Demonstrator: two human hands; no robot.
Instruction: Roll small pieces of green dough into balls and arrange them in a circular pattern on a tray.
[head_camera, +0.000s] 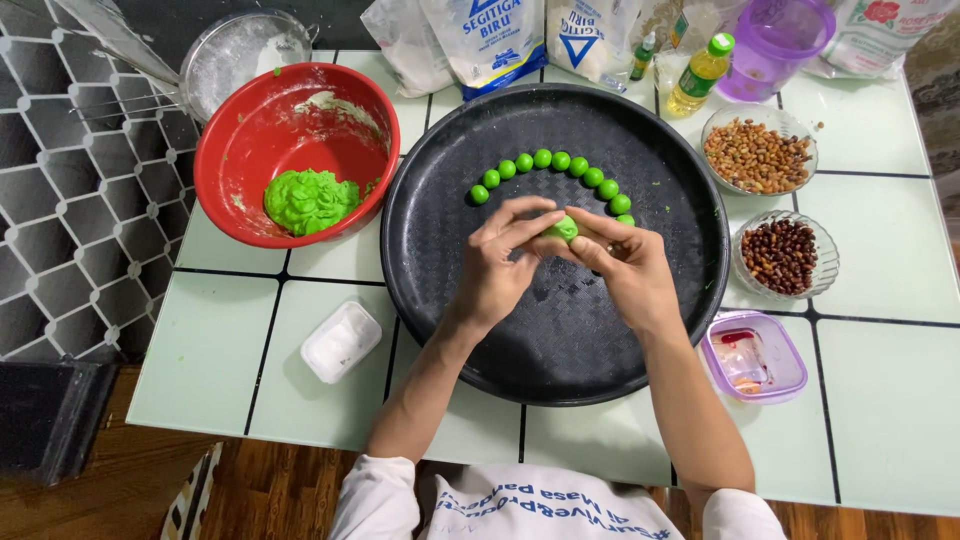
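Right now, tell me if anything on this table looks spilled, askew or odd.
Nothing serious stands out. Small green crumbs lie scattered on the black tray beyond the arc of green balls, and dough smears streak the red bowl. Both hands, left and right, pinch a green dough piece.

**Tiled table, wood floor, patterned wall panel**

Pale green tiled table (880, 400) with dark grout lines, filling most of the view. Below its near edge, reddish-brown wooden floor (270, 490) in glossy planks. To the left, a grey surface (70, 200) patterned with white hexagon outlines, beside the table's left edge. Under that, a dark block (45, 415) resting on the floor. Even, bright light from above, with soft glare on the tiles.
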